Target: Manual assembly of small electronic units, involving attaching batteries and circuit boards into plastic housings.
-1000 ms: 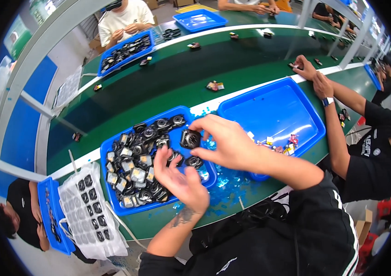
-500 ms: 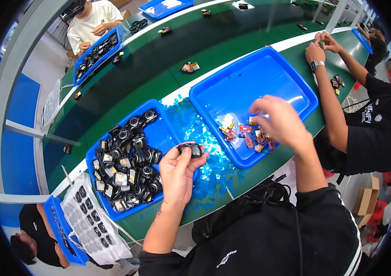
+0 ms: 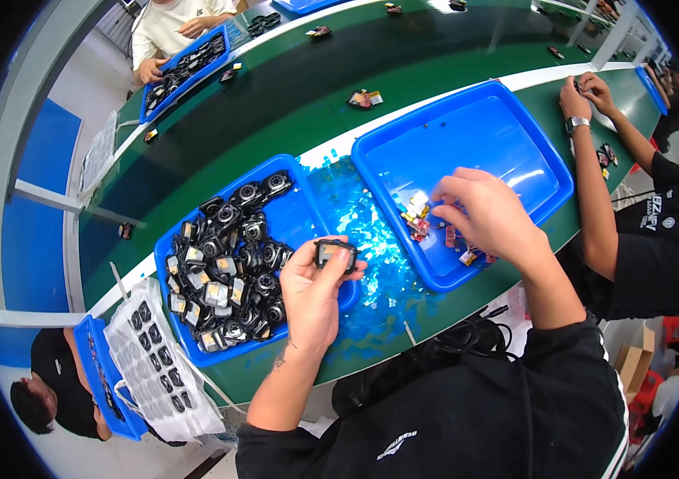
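Note:
My left hand point(image 3: 314, 299) holds a small black casing point(image 3: 336, 255) up between thumb and fingers. A greyish rectangular face with a yellowish patch shows on it, partly under the thumb. Below that hand and to its left is a blue tray point(image 3: 317, 209) heaped with black casings point(image 3: 227, 263), some showing round lens-like rings, others pale rectangles. My right hand point(image 3: 487, 211) hovers over the near left part of a second blue tray point(image 3: 507, 152). Its fingers are bent, with a gap between thumb and forefinger. Small red, yellow and white parts point(image 3: 417, 219) lie beneath, partly hidden by the hand.
Blue film scraps point(image 3: 379, 271) litter the green table between the trays. Beyond runs a dark green conveyor belt point(image 3: 275, 104) carrying part clusters point(image 3: 365, 99). A co-worker's hands point(image 3: 587, 92) work at the right; another person point(image 3: 176, 32) sits across. White sheeting with black casings point(image 3: 160, 359) hangs at left.
My left hand has turned the casing so its rectangular face shows. The right hand has shifted slightly left over the small parts. The whole view has swung a little.

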### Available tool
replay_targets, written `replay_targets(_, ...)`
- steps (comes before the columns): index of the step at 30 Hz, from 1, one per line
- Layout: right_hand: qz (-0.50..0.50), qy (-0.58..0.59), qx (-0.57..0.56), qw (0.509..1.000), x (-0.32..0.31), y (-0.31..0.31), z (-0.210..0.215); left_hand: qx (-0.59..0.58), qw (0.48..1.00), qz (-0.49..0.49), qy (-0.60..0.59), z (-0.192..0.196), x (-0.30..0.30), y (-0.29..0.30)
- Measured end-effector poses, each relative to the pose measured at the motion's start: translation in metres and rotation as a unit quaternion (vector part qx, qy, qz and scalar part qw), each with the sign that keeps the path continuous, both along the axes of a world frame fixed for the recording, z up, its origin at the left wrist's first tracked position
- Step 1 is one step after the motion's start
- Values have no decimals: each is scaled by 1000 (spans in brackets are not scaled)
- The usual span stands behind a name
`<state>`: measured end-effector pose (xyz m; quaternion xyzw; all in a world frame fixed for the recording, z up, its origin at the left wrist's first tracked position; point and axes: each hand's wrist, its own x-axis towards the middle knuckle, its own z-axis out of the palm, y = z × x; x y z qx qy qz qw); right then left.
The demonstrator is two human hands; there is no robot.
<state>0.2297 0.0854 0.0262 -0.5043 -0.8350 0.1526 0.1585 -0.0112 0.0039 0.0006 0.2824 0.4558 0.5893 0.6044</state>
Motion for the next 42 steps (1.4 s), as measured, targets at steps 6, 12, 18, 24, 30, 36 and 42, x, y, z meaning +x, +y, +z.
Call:
replay_targets(6,124,-8,10,992,-30,23,-11,11,1000,-14,5,5,4,2)
replay_targets(12,41,200,-89,975,-14,16,3,22,1000,-16,14,3,-2,1)
replay_targets(18,-28,463,-237,853,-18,-16,10,14,999,-31,-21,6,-1,-1)
replay_targets(24,34,466,-251,847,-44,-33,1,199,936,-126,263,9,4,-5)
replay_targets(30,40,482,-306,820,-56,-36,-3,153,930,-96,321,11,3,-5)
replay_targets(36,26,471,-305,827,-57,-37,-4,110,942,-98,302,11,2,-7)
replay_targets(42,60,428,-205,878,-60,-37,-5,108,952,-84,273,4,4,-5)
